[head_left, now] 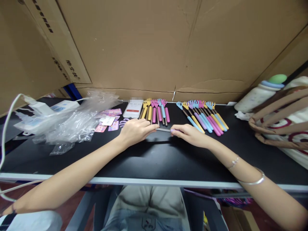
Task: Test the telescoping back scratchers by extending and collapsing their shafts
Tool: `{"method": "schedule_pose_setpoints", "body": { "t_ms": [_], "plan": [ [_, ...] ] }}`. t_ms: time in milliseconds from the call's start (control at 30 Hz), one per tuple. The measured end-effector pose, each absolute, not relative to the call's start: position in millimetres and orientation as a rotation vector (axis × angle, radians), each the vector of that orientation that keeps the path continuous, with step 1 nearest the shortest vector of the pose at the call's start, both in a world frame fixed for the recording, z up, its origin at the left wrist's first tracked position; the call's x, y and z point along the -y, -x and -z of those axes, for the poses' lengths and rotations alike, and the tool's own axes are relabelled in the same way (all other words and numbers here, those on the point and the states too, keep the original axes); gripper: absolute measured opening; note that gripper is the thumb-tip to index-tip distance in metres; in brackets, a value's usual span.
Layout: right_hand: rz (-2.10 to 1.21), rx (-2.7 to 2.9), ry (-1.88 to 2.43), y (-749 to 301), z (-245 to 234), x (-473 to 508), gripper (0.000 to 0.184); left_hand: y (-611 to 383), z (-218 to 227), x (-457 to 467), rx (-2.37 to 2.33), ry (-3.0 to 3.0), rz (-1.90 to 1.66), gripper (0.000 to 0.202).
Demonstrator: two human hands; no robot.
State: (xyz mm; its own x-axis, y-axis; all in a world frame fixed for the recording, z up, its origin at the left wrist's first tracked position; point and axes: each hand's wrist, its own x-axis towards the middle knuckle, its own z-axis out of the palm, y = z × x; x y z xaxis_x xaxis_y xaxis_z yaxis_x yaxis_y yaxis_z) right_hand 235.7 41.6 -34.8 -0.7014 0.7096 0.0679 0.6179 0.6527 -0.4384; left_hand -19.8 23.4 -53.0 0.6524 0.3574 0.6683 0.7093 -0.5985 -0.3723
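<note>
My left hand point(137, 130) and my right hand point(189, 134) hold one back scratcher crosswise above the black table, its bare grey shaft point(164, 130) showing between them. Fingers of my left hand are closed around the left part; purple claw tines point(123, 122) stick out beyond it. A bit of purple shows at my right hand, which is closed on the other end and hides most of it. Just behind my hands lies a row of pink, yellow and blue back scratchers point(154, 114). Behind my right hand, another row of back scratchers point(204, 117) lies slanted, claws toward the back.
A phone point(132, 109) with a timer lies by the cardboard wall point(144, 48). Further left are printed cards point(113, 125), clear plastic bags point(77, 122) and a white power strip point(64, 106). At right, a bottle point(257, 96) leans beside a bag with brown handles point(276, 123).
</note>
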Motion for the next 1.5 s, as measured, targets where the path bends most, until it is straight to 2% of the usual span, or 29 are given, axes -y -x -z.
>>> {"method": "schedule_pose_setpoints", "body": {
  "t_ms": [100,300,400,767,933,1133,1233,1333,1500],
  "plan": [
    [-0.528,2.629,1.132,-236.4,28.4,-40.0,0.037,16.2,52.7,-22.6,0.870,2.242,0.737,0.025],
    [0.036,2.559,1.352,-241.9,19.3,-38.5,0.034,15.5,52.9,-24.9,1.160,2.346,0.756,0.027],
    [0.213,2.542,1.361,-245.3,22.9,-42.1,0.033,20.5,51.6,-27.3,1.300,2.357,0.694,0.027],
    [0.331,2.600,1.235,-249.0,30.4,-45.5,0.043,28.7,52.3,-30.6,1.112,2.344,0.801,0.027],
    [0.094,2.633,1.209,-250.7,23.8,-45.4,0.043,27.6,51.1,-28.2,0.993,2.265,0.820,0.027],
    [-0.808,2.703,1.069,-254.7,18.1,-49.2,0.046,25.2,49.7,-24.8,0.786,2.135,0.780,0.023],
    [-1.023,2.693,1.079,-256.0,17.6,-50.7,0.049,22.7,50.3,-23.6,0.761,2.134,0.769,0.022],
    [-0.831,2.667,1.161,-254.6,19.3,-50.8,0.048,20.2,52.1,-24.5,0.898,2.225,0.730,0.028],
    [-0.211,2.630,1.281,-250.9,22.1,-47.7,0.036,19.5,52.1,-26.4,1.225,2.406,0.632,0.034]
  ]
}}
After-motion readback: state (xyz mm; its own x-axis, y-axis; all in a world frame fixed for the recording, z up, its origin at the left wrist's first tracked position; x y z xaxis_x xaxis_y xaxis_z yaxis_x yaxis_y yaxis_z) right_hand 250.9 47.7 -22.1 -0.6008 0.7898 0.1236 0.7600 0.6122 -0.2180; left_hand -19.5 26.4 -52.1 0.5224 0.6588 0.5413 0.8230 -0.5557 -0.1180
